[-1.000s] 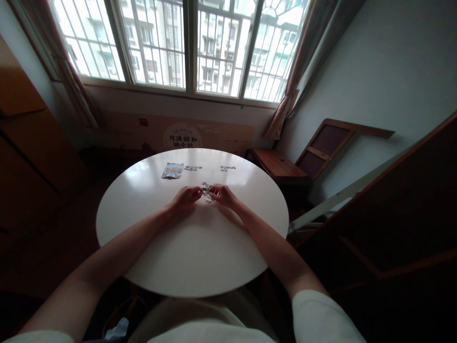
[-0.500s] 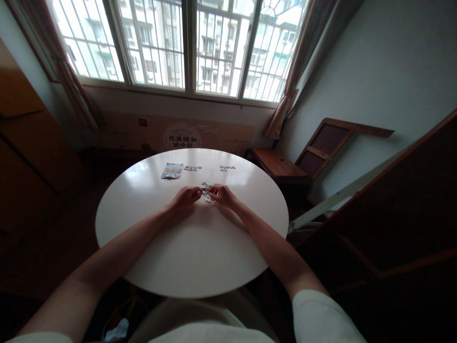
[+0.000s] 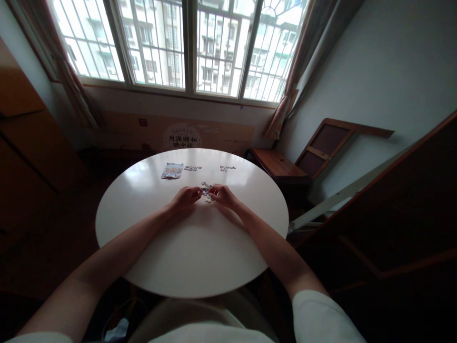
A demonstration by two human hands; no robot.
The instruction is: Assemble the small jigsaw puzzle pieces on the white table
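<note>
A small pile of jigsaw puzzle pieces (image 3: 206,185) lies near the middle of the white round table (image 3: 189,257). My left hand (image 3: 187,196) comes in from the left, thumb and fingers pinched on what looks like a small puzzle piece at the pile's edge. From the other side my right hand (image 3: 222,193) reaches in, its fingertips closed on a piece among the others. Fingers cover part of the pile, and the pieces' pictures are too small to make out. Some loose pieces (image 3: 208,200) lie just nearer to me, between the hands.
Farther back on the table are a group of puzzle pieces (image 3: 193,168) beside a printed picture packet (image 3: 172,171), and another group of pieces (image 3: 227,168) to the right. A wooden chair (image 3: 282,162) stands beyond the table's right edge. A barred window (image 3: 157,47) faces me.
</note>
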